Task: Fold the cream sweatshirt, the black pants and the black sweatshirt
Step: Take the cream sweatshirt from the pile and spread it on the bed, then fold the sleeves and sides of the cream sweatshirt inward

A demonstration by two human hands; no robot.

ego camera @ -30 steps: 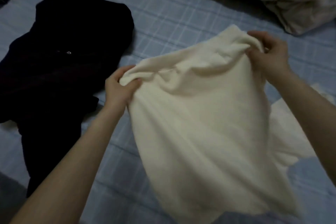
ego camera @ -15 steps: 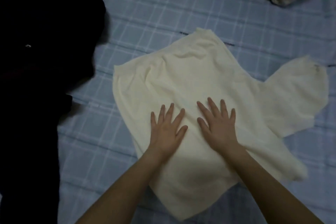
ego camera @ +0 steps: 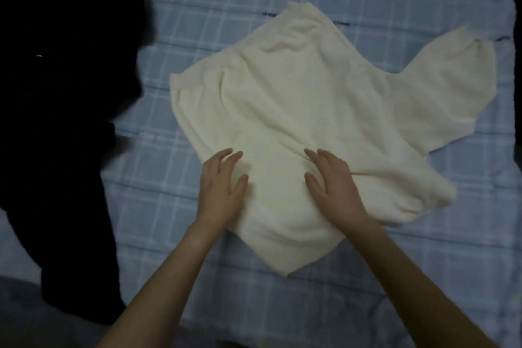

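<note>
Plaid sheet point(ego camera: 226, 22), its print point(ego camera: 341, 23) unreadable, holds cream sweatshirt point(ego camera: 296, 99) pressed by flat left hand point(ego camera: 223, 186) and right hand point(ego camera: 336, 186).

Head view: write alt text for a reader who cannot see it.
The left hand and right hand press flat on the near part of a cream sweatshirt spread rumpled on a blue checked bedspread, one sleeve out to the right. Black clothing lies heaped at the left, apart from it.
</note>
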